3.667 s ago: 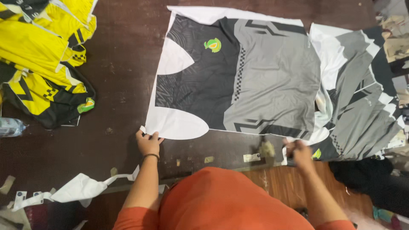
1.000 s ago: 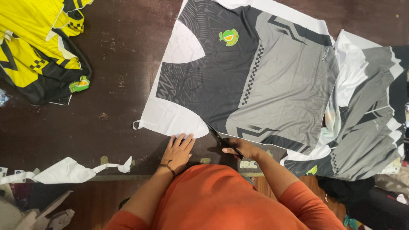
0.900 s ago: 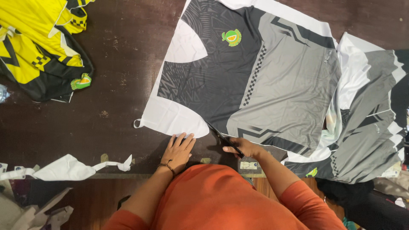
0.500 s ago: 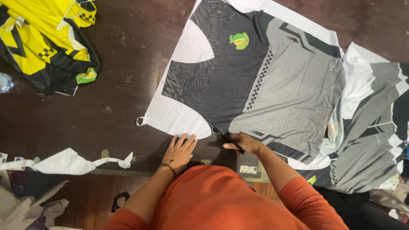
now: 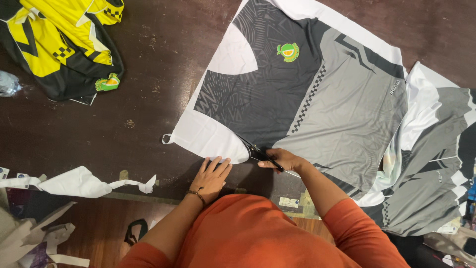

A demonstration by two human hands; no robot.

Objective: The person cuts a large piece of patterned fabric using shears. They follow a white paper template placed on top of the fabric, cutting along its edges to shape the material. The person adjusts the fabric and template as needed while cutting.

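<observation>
Printed jersey panel (image 5: 297,94): black patterned half, grey half, divided by a black-and-white checkered stripe; white margins; green-and-orange crest (image 5: 288,51). Second panel (image 5: 436,164): grey, white and black. Folded jerseys (image 5: 59,44): yellow and black with checkered trim. Scissors (image 5: 260,151): black. Tabletop (image 5: 134,114): dark brown. Sleeve (image 5: 362,233): orange. Offcuts (image 5: 79,181): white.

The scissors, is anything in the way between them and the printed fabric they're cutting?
Nothing visible. The scissors in the right hand already meet the edge of the grey and black printed fabric, while the left hand presses the white margin beside the cut.
</observation>
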